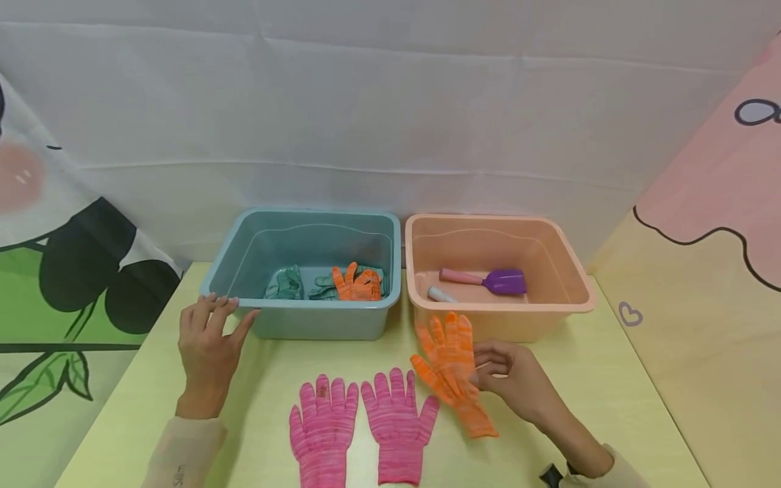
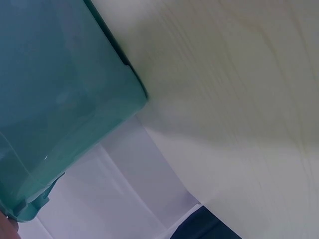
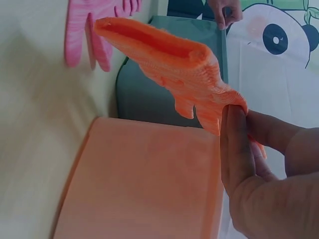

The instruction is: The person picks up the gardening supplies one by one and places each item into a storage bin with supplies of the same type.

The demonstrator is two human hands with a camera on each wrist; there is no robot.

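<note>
Between its thumb and fingers my right hand (image 1: 512,376) pinches the edge of an orange knit glove (image 1: 454,373), held up in front of the peach bin (image 1: 482,325). The right wrist view shows the same orange glove (image 3: 174,64) with its cuff opening toward the camera. At the blue bin (image 1: 317,322), my left hand (image 1: 210,346) rests its fingers on the front left rim. Inside that bin lie green gloves (image 1: 285,283) and another orange glove (image 1: 358,283). Two pink gloves (image 1: 325,427) (image 1: 398,427) lie flat on the table, palms side by side.
The peach bin holds a purple scoop (image 1: 505,281) with a pink handle and a whitish cylindrical piece (image 1: 441,294). Both bins stand side by side at the back of the pale yellow table (image 1: 262,440), against a white cloth (image 1: 390,122).
</note>
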